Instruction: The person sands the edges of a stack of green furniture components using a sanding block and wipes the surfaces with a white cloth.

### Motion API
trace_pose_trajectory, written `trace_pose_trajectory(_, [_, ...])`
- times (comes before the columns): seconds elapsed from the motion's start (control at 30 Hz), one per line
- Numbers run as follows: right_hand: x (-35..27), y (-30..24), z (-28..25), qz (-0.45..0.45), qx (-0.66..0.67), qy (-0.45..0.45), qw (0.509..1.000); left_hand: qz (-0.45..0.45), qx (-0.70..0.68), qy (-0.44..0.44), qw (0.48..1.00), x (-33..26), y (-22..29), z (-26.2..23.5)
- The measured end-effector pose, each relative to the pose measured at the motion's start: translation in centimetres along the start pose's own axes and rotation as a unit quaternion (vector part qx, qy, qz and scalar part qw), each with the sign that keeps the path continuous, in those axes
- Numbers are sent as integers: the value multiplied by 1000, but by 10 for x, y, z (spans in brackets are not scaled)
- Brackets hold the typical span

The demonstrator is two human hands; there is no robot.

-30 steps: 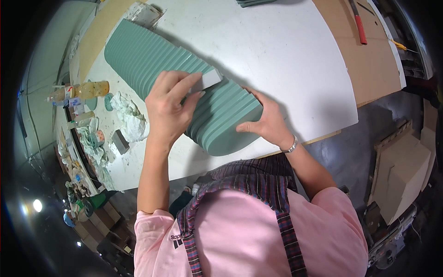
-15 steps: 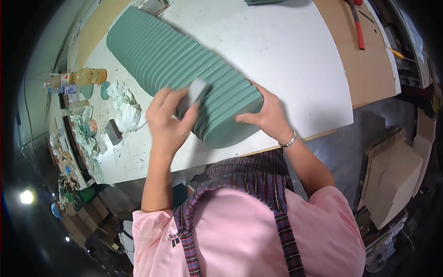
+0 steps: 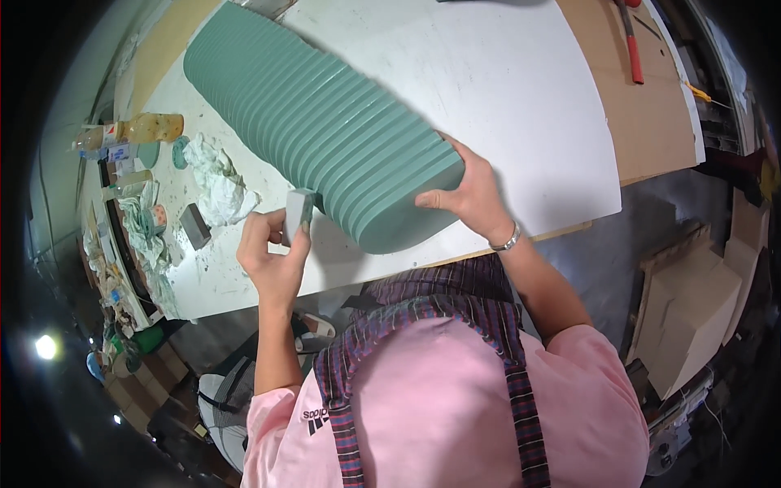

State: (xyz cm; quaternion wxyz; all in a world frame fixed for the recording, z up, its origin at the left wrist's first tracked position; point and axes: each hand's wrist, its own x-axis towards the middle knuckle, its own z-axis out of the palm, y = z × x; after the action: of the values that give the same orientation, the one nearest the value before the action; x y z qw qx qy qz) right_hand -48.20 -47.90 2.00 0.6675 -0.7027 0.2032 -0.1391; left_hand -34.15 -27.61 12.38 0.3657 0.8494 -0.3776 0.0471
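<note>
A long row of flat green rounded pieces [image 3: 325, 122] stands packed face to face on the white tabletop, running from the far left toward me. Just left of the row's near end, my left hand [image 3: 272, 256] pinches a small pale grey block [image 3: 298, 215] with a greenish edge between thumb and fingers. The block is beside the pieces; whether it touches them I cannot tell. My right hand [image 3: 476, 199] grips the near end of the row, thumb on the front piece's face and fingers over its right edge, partly hidden behind it.
On the left lie a crumpled white cloth [image 3: 215, 183], a dark grey block [image 3: 194, 226] and a bottle of yellowish liquid [image 3: 156, 128]. A red-handled tool [image 3: 634, 57] rests on brown board [image 3: 651, 130] at the far right. Cardboard [image 3: 687, 317] stands right of the table.
My left hand has moved down and left with the pale block, from over the row's left side to beside it. My right hand keeps its hold on the near end.
</note>
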Motion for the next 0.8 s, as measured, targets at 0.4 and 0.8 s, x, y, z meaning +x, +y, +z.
trace_pose_trajectory(0.4, [-2,0,1,-1,12,-2,1000,6,6,-63,998,-5,1,5])
trace_pose_trajectory(0.8, [1,1,3,-5,27,11,1000,131,15,-70,989,34,18,24])
